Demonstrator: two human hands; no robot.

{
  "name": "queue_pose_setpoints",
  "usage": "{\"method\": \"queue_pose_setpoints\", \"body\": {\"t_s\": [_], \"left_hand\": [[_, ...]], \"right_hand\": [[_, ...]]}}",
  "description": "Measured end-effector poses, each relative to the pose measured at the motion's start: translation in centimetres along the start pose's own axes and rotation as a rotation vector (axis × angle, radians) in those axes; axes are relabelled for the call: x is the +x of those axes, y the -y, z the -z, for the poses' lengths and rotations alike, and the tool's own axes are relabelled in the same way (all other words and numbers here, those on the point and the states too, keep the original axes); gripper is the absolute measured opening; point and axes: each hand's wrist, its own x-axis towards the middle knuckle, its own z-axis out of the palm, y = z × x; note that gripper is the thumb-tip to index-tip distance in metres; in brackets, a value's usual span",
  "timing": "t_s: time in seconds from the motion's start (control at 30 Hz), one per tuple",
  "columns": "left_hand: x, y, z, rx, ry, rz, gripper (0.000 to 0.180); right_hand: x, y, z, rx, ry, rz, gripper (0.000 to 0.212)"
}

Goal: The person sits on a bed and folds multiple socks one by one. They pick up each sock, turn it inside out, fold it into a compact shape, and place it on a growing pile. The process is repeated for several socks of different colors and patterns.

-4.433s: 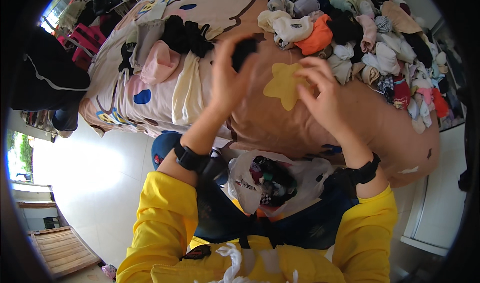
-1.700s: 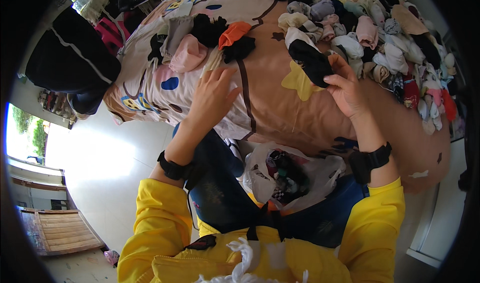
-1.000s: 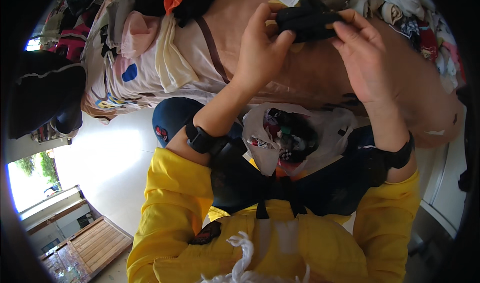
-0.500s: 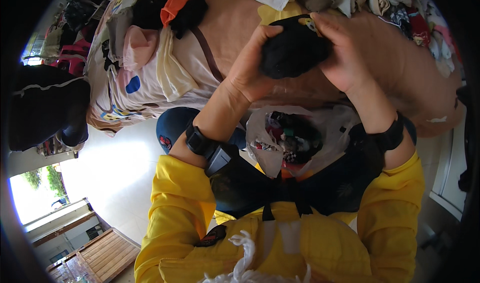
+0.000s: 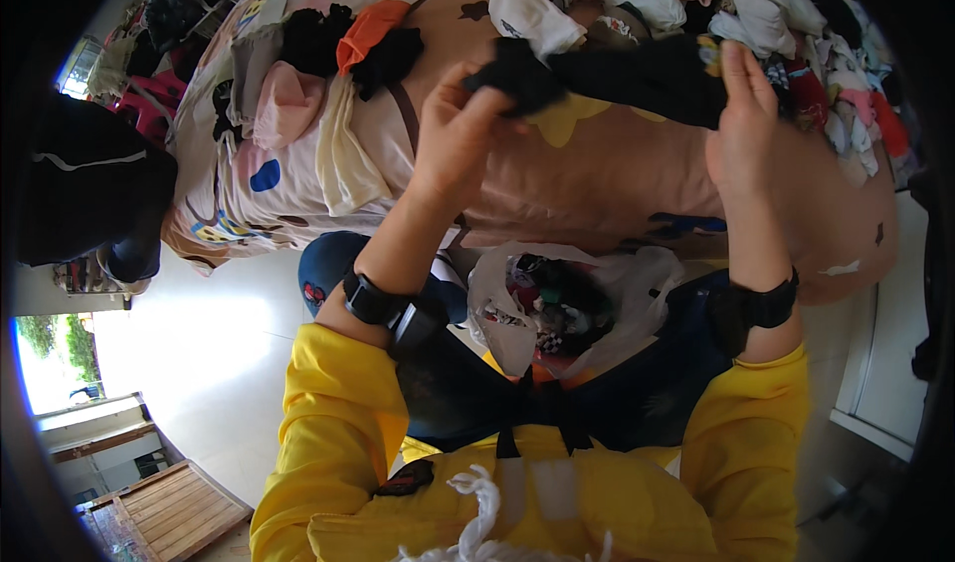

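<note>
A black sock (image 5: 637,80) with a small yellow patterned patch is stretched sideways above the edge of a bed. My left hand (image 5: 461,129) is closed on its left end, which looks bunched and blurred by motion. At the other end, near the yellow patch, my right hand (image 5: 746,104) pinches the cloth between thumb and fingers. Below the hands, between my knees, an opened whitish plastic bag (image 5: 637,288) holds a jumble of dark, green and checked socks (image 5: 562,303).
The bed's patterned cover (image 5: 557,194) spans the far side. A heap of white, red and pink socks (image 5: 766,20) lies at far right. On the left rest an orange sock (image 5: 370,33), a pink one (image 5: 286,104) and a cream one (image 5: 348,154). Dark clothing (image 5: 95,189) hangs farther left.
The sock was bunched up between my two hands held close together. My hands have moved apart, and the sock now extends lengthwise between them.
</note>
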Motion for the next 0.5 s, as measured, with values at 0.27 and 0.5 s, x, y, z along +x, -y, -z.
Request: {"method": "queue_pose_setpoints", "body": {"t_s": [0.27, 0.5], "left_hand": [[1.0, -1.1, 1.7, 0.407, -0.139, -0.098, 0.029], [-1.5, 0.3, -1.3, 0.676, 0.384, -0.569, 0.065]], "right_hand": [[0.8, 2.6, 2.0, 0.083, -0.002, -0.143, 0.034], [-2.7, 2.2, -1.0, 0.173, 0.548, -0.271, 0.039]]}}
